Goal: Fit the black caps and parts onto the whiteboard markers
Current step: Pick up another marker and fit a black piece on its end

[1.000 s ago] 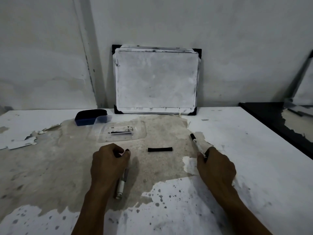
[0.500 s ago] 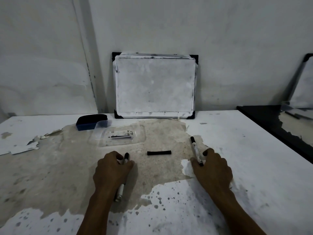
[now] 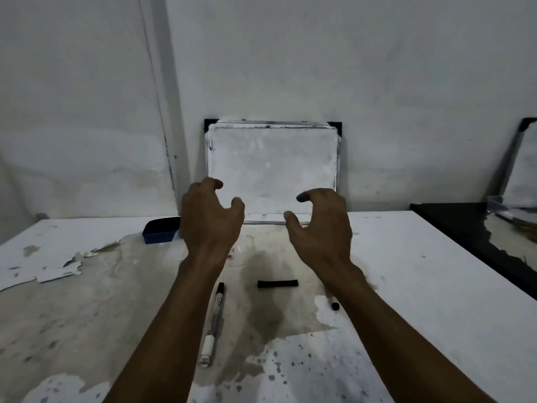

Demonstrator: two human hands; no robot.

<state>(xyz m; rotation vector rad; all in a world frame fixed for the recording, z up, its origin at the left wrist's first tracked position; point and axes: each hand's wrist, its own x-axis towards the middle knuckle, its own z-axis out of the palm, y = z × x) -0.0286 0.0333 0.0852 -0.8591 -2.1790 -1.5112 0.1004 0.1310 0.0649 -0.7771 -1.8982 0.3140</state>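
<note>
A white marker [image 3: 214,321] with a black tip lies on the table beside my left forearm, untouched. A second marker is mostly hidden under my right forearm; only its black end [image 3: 335,306] shows. A short black cap piece [image 3: 277,283] lies flat between the two arms. My left hand [image 3: 208,219] and my right hand [image 3: 322,225] are both raised above the table, fingers curled and apart, holding nothing. They hover in front of the small whiteboard [image 3: 273,170] that leans against the wall.
A blue and black eraser [image 3: 160,231] sits at the back left. The table [image 3: 406,286] has a peeling white surface and a worn patch in the middle. A black table [image 3: 465,225] with another board stands at the right.
Both hands let go of the markers on the table and rose up and forward. The camera tilted upward.
</note>
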